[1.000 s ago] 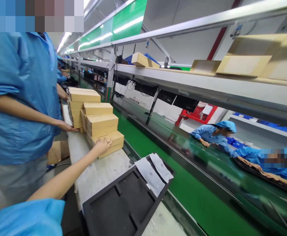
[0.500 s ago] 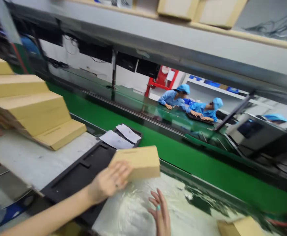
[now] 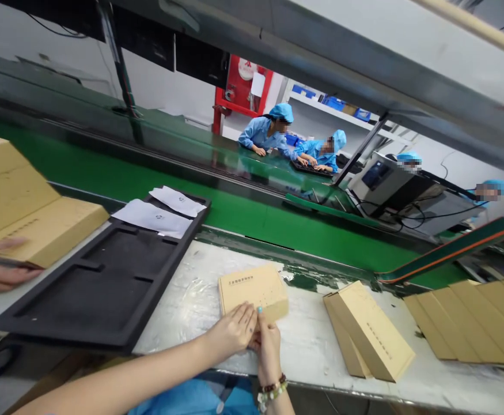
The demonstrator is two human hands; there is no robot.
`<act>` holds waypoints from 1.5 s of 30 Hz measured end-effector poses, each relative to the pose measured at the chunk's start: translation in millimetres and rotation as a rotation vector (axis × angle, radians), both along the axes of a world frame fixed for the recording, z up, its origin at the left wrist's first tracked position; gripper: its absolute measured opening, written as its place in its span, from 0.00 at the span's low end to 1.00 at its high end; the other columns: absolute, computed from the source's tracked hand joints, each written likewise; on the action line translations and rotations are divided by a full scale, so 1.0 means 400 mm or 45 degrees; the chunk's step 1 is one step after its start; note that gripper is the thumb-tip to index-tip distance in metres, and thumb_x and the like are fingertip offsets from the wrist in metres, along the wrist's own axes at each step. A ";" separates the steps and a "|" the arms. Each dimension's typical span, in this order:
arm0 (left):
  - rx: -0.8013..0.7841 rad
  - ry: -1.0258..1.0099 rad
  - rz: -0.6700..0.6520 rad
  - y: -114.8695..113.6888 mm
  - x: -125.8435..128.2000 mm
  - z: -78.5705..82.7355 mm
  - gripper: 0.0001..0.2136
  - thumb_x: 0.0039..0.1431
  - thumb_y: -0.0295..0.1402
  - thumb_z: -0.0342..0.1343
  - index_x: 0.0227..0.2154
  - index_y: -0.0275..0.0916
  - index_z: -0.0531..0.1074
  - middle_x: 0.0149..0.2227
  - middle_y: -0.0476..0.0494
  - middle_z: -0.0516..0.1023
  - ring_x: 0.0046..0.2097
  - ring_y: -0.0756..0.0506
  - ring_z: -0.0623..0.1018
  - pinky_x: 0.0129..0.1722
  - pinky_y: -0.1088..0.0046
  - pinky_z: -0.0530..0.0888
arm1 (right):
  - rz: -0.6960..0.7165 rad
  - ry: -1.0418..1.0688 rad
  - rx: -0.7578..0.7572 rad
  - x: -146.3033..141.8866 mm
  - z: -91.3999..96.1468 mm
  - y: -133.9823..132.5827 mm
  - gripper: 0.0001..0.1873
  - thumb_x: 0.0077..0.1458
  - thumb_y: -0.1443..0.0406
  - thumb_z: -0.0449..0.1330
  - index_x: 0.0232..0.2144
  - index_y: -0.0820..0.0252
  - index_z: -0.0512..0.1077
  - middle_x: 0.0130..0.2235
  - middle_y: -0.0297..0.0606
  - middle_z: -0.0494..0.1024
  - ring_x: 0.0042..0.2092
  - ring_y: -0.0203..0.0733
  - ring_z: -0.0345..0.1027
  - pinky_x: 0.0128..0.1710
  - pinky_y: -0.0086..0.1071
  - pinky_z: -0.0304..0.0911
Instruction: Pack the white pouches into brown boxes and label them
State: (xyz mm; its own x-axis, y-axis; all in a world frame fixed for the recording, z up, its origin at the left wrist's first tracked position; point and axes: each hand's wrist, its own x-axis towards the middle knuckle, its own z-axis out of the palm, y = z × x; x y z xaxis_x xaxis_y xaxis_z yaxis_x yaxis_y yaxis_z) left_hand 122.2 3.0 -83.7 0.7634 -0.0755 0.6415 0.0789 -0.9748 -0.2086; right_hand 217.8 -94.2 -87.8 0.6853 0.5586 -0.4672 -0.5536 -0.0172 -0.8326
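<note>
A small closed cardboard box [image 3: 252, 286] with a line of dark print lies flat on the pale work surface in front of me. My left hand [image 3: 233, 328] is at the box's near edge, fingers held together and pressed to it. Right beside it my right hand [image 3: 269, 343], with a bracelet on the wrist, has its fingers closed at the same near edge. The two hands touch or almost touch. The fingertips underneath are partly hidden.
To the left lies a black foam tray [image 3: 126, 282] with white printed packets [image 3: 156, 218]. Another person's hand [image 3: 1, 265] holds a cardboard box [image 3: 48, 233] beyond it. At right are leaning boxes [image 3: 375, 331] and a cardboard row [image 3: 472, 320]. A green conveyor belt [image 3: 252, 216] runs behind.
My left hand has brought the box down and right onto the work surface. My right hand, spread before, has closed in at the box's near edge. The view has swung right.
</note>
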 end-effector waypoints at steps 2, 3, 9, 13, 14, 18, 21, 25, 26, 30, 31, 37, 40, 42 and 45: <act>-0.182 0.129 -0.035 0.007 -0.023 0.032 0.19 0.63 0.32 0.52 0.54 0.27 0.71 0.51 0.30 0.79 0.53 0.37 0.78 0.56 0.58 0.74 | -0.082 -0.039 0.018 -0.006 0.007 0.003 0.33 0.40 0.48 0.74 0.41 0.66 0.74 0.31 0.43 0.82 0.27 0.43 0.73 0.20 0.29 0.64; -0.312 0.214 -0.052 0.011 -0.042 0.049 0.23 0.63 0.36 0.53 0.58 0.30 0.67 0.56 0.31 0.75 0.58 0.36 0.75 0.59 0.55 0.71 | -0.110 -0.053 0.029 -0.011 0.014 0.002 0.34 0.42 0.48 0.73 0.44 0.66 0.73 0.34 0.44 0.82 0.29 0.43 0.74 0.20 0.29 0.64; -0.911 0.211 -0.015 0.050 -0.141 0.068 0.43 0.50 0.46 0.67 0.66 0.39 0.55 0.68 0.28 0.56 0.70 0.29 0.54 0.65 0.36 0.55 | -0.104 -0.023 0.124 -0.052 0.111 -0.013 0.33 0.54 0.53 0.66 0.58 0.59 0.65 0.41 0.41 0.81 0.33 0.43 0.74 0.21 0.28 0.62; -0.998 -0.335 -0.110 0.084 -0.107 0.035 0.24 0.58 0.31 0.58 0.58 0.42 0.63 0.56 0.34 0.74 0.61 0.37 0.71 0.64 0.42 0.62 | 0.175 -0.646 0.078 -0.046 0.141 -0.003 0.26 0.62 0.51 0.56 0.57 0.58 0.68 0.49 0.44 0.78 0.45 0.50 0.73 0.42 0.40 0.69; -1.015 -0.427 -0.129 0.089 -0.094 0.034 0.20 0.60 0.30 0.56 0.56 0.41 0.64 0.53 0.36 0.76 0.58 0.38 0.74 0.63 0.45 0.65 | 0.267 -0.981 0.026 -0.038 0.135 -0.001 0.25 0.62 0.51 0.56 0.56 0.58 0.69 0.51 0.46 0.76 0.50 0.53 0.70 0.49 0.45 0.66; -1.118 -0.508 -0.045 0.104 -0.060 0.069 0.11 0.65 0.29 0.47 0.46 0.41 0.70 0.44 0.41 0.80 0.50 0.43 0.79 0.55 0.60 0.75 | 0.500 -1.958 -0.262 -0.002 0.079 -0.016 0.20 0.62 0.58 0.59 0.54 0.58 0.72 0.51 0.50 0.76 0.54 0.62 0.65 0.55 0.54 0.54; -1.240 -0.543 0.154 0.134 -0.039 0.121 0.08 0.67 0.32 0.48 0.40 0.40 0.72 0.34 0.45 0.80 0.38 0.45 0.81 0.40 0.71 0.76 | 0.567 -2.023 -0.251 0.007 0.040 -0.047 0.20 0.63 0.63 0.58 0.57 0.53 0.70 0.50 0.46 0.78 0.52 0.57 0.68 0.51 0.48 0.55; -1.423 -0.531 0.299 0.216 0.005 0.181 0.13 0.68 0.41 0.50 0.35 0.38 0.73 0.26 0.50 0.75 0.28 0.48 0.75 0.28 0.75 0.69 | 0.590 -1.881 -0.074 0.046 0.053 -0.071 0.14 0.64 0.67 0.56 0.49 0.50 0.76 0.42 0.40 0.81 0.46 0.50 0.72 0.49 0.43 0.57; -1.463 -0.514 0.297 0.237 0.016 0.189 0.14 0.68 0.42 0.50 0.36 0.38 0.73 0.26 0.49 0.76 0.29 0.47 0.75 0.28 0.75 0.69 | 0.607 -1.836 -0.036 0.068 0.068 -0.070 0.13 0.64 0.67 0.56 0.46 0.50 0.77 0.40 0.39 0.81 0.45 0.49 0.72 0.48 0.43 0.58; -1.592 -0.473 0.271 0.291 0.042 0.201 0.17 0.66 0.46 0.50 0.38 0.36 0.75 0.30 0.47 0.78 0.33 0.46 0.76 0.31 0.75 0.69 | 0.553 -1.606 0.059 0.186 0.138 -0.057 0.10 0.65 0.62 0.55 0.43 0.56 0.76 0.42 0.43 0.80 0.44 0.47 0.72 0.44 0.39 0.65; -1.615 -0.468 0.262 0.296 0.043 0.201 0.17 0.66 0.46 0.50 0.39 0.36 0.75 0.30 0.48 0.78 0.33 0.46 0.76 0.31 0.75 0.69 | 0.521 -1.545 0.072 0.212 0.152 -0.054 0.11 0.66 0.61 0.54 0.43 0.57 0.75 0.42 0.44 0.79 0.43 0.47 0.72 0.42 0.39 0.66; -1.687 -0.466 0.215 0.297 0.039 0.204 0.17 0.65 0.47 0.51 0.38 0.37 0.76 0.28 0.49 0.76 0.31 0.47 0.74 0.29 0.76 0.67 | 0.468 -1.337 0.148 0.249 0.166 -0.053 0.10 0.64 0.59 0.58 0.39 0.59 0.74 0.37 0.40 0.77 0.39 0.44 0.71 0.40 0.35 0.65; -1.699 -0.464 0.203 0.298 0.039 0.201 0.18 0.65 0.47 0.51 0.38 0.36 0.76 0.30 0.49 0.76 0.32 0.47 0.73 0.30 0.75 0.67 | 0.474 -1.304 0.167 0.228 0.158 -0.056 0.09 0.64 0.59 0.58 0.38 0.58 0.74 0.36 0.38 0.76 0.39 0.43 0.69 0.41 0.35 0.64; -1.705 -0.461 0.203 0.299 0.038 0.200 0.18 0.65 0.47 0.51 0.38 0.36 0.76 0.29 0.49 0.75 0.32 0.47 0.72 0.30 0.75 0.66 | 0.494 -1.290 0.174 0.219 0.156 -0.056 0.09 0.64 0.59 0.58 0.38 0.58 0.75 0.36 0.38 0.75 0.39 0.43 0.69 0.40 0.34 0.63; -1.705 -0.451 0.208 0.296 0.034 0.199 0.18 0.65 0.48 0.51 0.37 0.37 0.76 0.28 0.49 0.73 0.31 0.47 0.71 0.29 0.75 0.65 | 0.512 -1.273 0.180 0.220 0.157 -0.055 0.09 0.64 0.60 0.58 0.38 0.58 0.75 0.36 0.38 0.75 0.38 0.43 0.69 0.40 0.35 0.62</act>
State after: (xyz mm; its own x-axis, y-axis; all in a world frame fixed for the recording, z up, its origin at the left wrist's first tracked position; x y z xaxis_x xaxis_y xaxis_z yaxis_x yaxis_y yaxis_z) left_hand 136.0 121.5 -4.1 0.4875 0.8152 0.3128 0.0616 -0.3895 0.9190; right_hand 305.6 -116.2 -25.0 0.4750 0.8319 0.2867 0.4004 0.0858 -0.9123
